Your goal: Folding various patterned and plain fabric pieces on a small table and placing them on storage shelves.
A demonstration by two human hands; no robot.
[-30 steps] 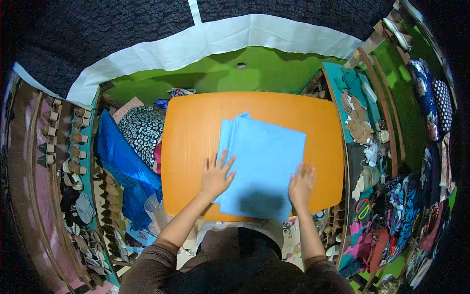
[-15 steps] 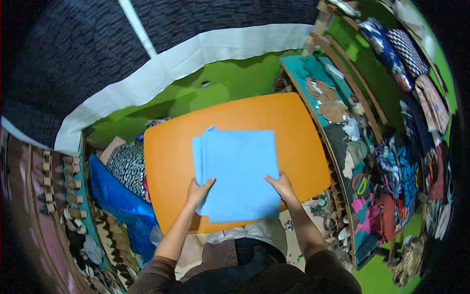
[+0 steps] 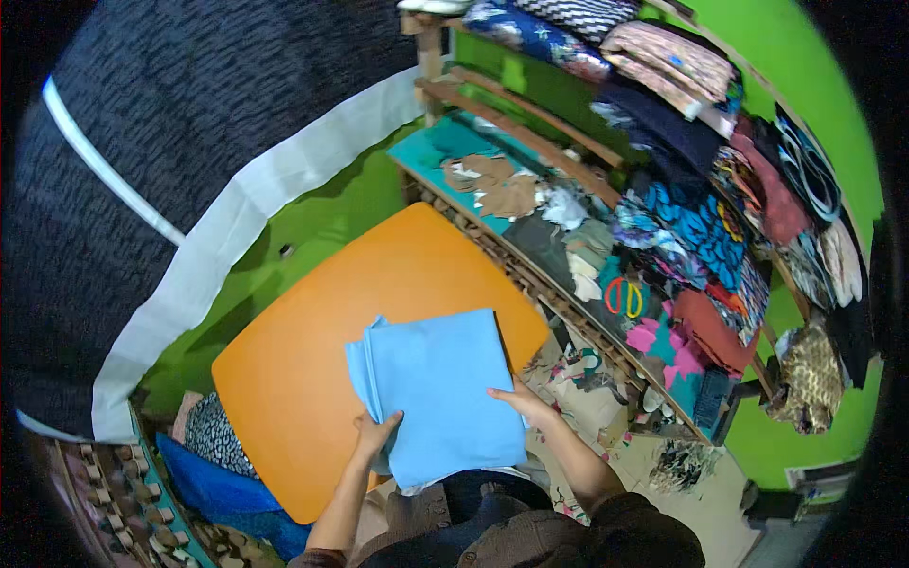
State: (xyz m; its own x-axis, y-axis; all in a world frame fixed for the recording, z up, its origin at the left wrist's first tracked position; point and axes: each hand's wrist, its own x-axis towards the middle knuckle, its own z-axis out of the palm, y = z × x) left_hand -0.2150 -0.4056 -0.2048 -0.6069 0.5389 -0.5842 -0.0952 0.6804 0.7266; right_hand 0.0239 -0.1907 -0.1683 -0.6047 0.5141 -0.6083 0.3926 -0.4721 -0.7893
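Observation:
A folded light blue cloth point(image 3: 445, 388) is held between my two hands, flat and roughly square, with loose folds along its far left side. My left hand point(image 3: 376, 435) grips its left edge, thumb on top and fingers underneath. At the right edge my right hand point(image 3: 523, 401) pinches it the same way, the thumb lying over the cloth. The cloth's near part hangs past the edge of the orange table point(image 3: 312, 350), close to my body. Both sets of fingers are mostly hidden under the fabric.
To the right runs a long teal-topped bench point(image 3: 426, 151) with fabric scraps, scissors with red and yellow handles point(image 3: 623, 297) and patterned cloth heaps point(image 3: 696, 227). Folded fabrics lie on a shelf above. Shiny blue fabric point(image 3: 218, 492) is at the lower left. Scraps litter the floor point(image 3: 615, 445).
My view has turned to the right, so the table now appears rotated and the bench nearer the middle. Both hands keep hold of the blue cloth, now nearer my body and over the table's edge.

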